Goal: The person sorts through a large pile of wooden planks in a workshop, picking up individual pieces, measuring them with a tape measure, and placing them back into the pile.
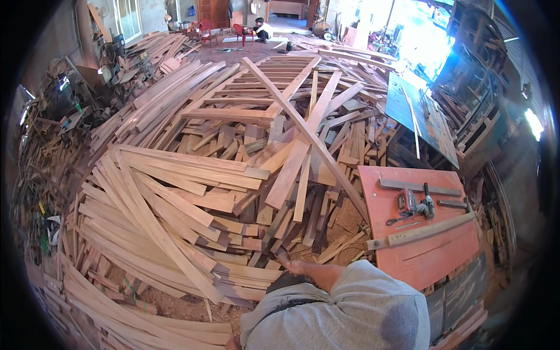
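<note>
My right hand (290,265) reaches down beside the ends of stacked wooden boards (245,273), close to a gap with wood shavings on the floor. Its fingers are small and dark against the wood, so whether they grip anything is unclear. Only a sliver of my left hand (233,344) shows at the lower edge, next to long curved-looking planks (169,328); its fingers are hidden. A long plank (160,233) lies slantwise over the boards on the left.
At right, an orange-red board (431,248) carries a cordless drill (417,204) and wooden strips. Another long plank (303,128) crosses the central heap. Beyond it lies a slatted wooden frame (256,96). A blue panel (420,116) stands farther right. A person (263,30) crouches near red chairs.
</note>
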A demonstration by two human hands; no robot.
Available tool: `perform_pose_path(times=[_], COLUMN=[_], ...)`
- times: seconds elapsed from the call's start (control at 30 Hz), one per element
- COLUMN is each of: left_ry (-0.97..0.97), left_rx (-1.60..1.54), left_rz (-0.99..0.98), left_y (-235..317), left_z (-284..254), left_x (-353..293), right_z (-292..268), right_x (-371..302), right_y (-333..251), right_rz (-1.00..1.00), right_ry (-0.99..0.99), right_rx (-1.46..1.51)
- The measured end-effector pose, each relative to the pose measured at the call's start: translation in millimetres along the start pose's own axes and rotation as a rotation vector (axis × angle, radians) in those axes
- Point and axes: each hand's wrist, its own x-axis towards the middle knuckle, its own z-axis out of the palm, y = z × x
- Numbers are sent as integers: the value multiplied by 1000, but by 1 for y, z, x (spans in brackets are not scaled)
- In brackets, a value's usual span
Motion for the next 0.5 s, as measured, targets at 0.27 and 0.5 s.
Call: perform_pose_path(times=[0.27, 0.5], left_ry=[-5, -8], left_rx=[-13, -13], left_rz=[-8, -23], left_y=[-4, -12], left_z=[1, 2], left_x=[-2, -5], right_z=[7, 3], right_x=[11, 31], right_y=[3, -8], right_rz=[-48, -25], right_ry=[-48, -173], right_rx=[15, -220])
